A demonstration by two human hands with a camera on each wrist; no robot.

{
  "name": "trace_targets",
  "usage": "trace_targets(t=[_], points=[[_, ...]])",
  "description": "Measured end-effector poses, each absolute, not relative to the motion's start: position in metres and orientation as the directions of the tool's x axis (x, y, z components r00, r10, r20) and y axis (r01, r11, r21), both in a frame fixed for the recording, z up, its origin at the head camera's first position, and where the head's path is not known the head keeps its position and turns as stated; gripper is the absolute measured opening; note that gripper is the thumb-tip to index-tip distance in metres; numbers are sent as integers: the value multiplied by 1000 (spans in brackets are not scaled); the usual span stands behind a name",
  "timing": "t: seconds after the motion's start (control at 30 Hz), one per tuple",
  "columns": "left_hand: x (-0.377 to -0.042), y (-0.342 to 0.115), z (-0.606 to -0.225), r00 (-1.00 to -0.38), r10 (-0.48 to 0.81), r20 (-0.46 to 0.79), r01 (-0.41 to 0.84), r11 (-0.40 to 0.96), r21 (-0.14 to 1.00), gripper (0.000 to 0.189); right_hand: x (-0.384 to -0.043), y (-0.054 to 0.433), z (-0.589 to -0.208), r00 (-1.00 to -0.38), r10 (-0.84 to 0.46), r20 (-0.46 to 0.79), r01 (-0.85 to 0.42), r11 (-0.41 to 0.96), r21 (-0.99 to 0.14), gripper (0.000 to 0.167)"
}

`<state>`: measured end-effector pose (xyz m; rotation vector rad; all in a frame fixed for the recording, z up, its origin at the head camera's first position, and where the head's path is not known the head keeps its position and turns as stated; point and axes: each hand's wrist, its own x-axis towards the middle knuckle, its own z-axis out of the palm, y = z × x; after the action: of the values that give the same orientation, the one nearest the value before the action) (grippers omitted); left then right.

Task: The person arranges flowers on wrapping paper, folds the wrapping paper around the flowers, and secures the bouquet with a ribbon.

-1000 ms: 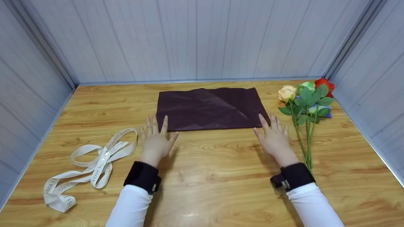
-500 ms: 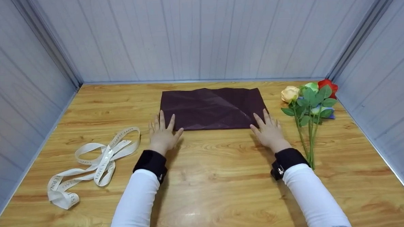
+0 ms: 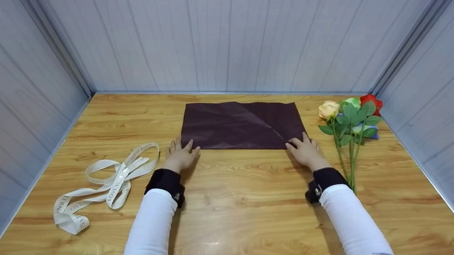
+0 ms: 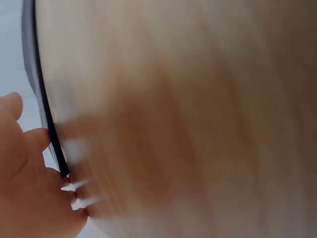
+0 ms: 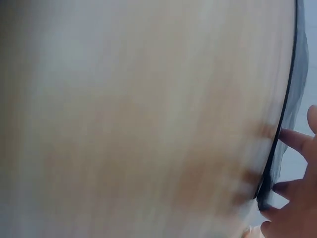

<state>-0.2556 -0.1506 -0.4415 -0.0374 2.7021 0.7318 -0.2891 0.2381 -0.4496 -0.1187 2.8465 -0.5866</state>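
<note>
Both hands are lying fairly wide, palms down and fingers parted, at the near corners of a dark maroon sheet. The left hand [image 3: 179, 157] is touching the left corner, and the right hand [image 3: 306, 152] is touching the right one with its fingers slightly bent. The sheet [image 3: 242, 125] is lying flat towards the back of the tabletop [image 3: 240, 203], its near edge running almost straight from hand to hand and its far edge waving a little. A diagonal crease is crossing its right half. Behind it, a strip of wood is separating the far edge from the back wall [image 3: 223, 39].

On the left, a white ribbon [image 3: 120, 176] is sprawling in loops, one loop coming close to the left hand and leaving only a narrow gap. On the right, a bunch of artificial flowers [image 3: 351, 116] is lying with its heads near the right wall [image 3: 431, 76]; its green stems [image 3: 352, 168] are reaching down just beside the right wristband [image 3: 330, 177]. The widest open room is stretching between the forearms, from the sheet's near edge down to the bottom of the head view. In both wrist views, blurred wood is filling most of the space, and fingers are meeting a dark edge.
</note>
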Motion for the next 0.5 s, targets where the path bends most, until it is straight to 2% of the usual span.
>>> trace_targets(t=[0.2,0.37,0.43,0.5], points=[[-259,-157,-446,-985,56,-160,-37,850,526,57,-292,242,-453,-993,-82,-81,-27,849,-527,36],[-261,-160,-447,-1000,11,-30,-7,835,550,55,-293,250,-456,-1000,-21,7,-21,822,-570,21],[-261,-161,-447,-1000,-23,-8,-23,821,570,54,-293,253,-458,-1000,20,13,8,811,-586,22],[-261,-163,-448,-998,-64,11,-45,798,601,50,-293,255,-459,-999,53,9,37,794,-607,33]])
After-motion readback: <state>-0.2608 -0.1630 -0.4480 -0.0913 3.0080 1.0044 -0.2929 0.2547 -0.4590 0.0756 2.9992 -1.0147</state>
